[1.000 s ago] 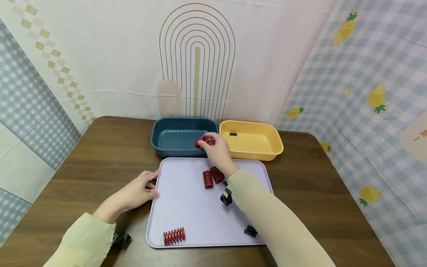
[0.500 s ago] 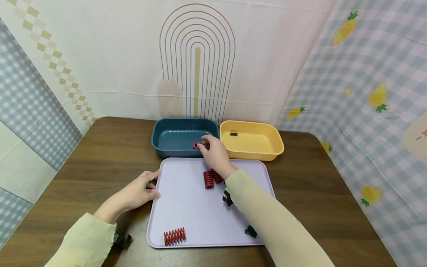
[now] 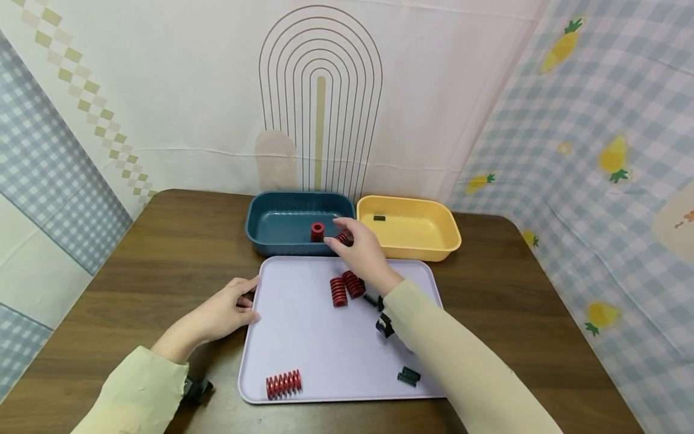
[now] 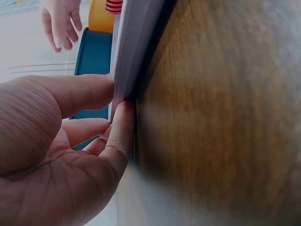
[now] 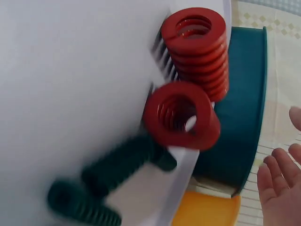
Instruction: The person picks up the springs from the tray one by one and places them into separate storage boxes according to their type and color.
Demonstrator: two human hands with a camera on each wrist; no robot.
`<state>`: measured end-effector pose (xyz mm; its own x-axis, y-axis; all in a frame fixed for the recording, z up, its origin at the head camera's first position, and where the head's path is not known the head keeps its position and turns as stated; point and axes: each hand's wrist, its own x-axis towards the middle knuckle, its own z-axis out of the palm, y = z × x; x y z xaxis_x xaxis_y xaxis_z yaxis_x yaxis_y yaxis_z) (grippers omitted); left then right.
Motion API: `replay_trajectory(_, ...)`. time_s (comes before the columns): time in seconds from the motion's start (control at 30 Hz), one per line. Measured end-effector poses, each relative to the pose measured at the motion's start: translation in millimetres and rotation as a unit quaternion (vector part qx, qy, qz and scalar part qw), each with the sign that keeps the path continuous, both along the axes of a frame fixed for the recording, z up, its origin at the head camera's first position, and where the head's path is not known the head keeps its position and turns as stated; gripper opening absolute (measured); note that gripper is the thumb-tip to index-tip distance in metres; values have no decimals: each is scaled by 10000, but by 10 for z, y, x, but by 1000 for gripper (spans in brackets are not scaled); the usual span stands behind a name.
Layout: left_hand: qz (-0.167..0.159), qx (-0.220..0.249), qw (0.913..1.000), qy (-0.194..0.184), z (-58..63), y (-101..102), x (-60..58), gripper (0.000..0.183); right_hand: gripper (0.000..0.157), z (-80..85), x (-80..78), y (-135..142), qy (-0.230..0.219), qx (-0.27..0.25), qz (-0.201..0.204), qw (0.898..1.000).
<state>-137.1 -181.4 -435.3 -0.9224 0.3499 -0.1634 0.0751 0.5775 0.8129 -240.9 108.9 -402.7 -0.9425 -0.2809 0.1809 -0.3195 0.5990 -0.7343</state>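
Note:
My left hand (image 3: 219,310) pinches the left rim of the pale lilac tray (image 3: 303,337), thumb above and fingers beneath, as the left wrist view shows. My right hand (image 3: 363,247) hangs over the near right corner of the blue bin (image 3: 276,226). Its fingers are apart, and nothing is held in the wrist views. In that bin a red coil spring (image 3: 317,232) stands on end; another red spring (image 3: 343,237) shows partly behind the right fingers. Two red springs (image 5: 197,52) lie side by side on the tray, with dark green springs (image 5: 117,165) close by.
A yellow bin (image 3: 414,244) adjoins the blue one and holds a small dark green spring (image 3: 379,218). One red spring (image 3: 284,384) lies at the tray's near left corner. Small dark green springs (image 3: 409,376) lie near its front right. The brown table (image 3: 515,301) surrounds everything.
My right hand has lowered the red springs into the blue bin, let go and drawn slightly back to the right. The left hand stays on the tray's rim.

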Motion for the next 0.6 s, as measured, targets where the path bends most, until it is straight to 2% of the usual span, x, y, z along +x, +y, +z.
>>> replay_trajectory(0.3, -75, 70, 9999, 15, 49, 11, 9, 76, 58, 61, 196, 366, -346, -168, 408, 9984)
replay_trajectory(0.43, -109, 38, 9999, 46, 37, 7, 3, 76, 59, 35, 298, 546, -330, 2, 631, 9975)
replay_trajectory(0.6, -84, -48, 9999, 55, 4, -5, -2, 76, 57, -4, 444, 791, -381, 463, 725, 9956)
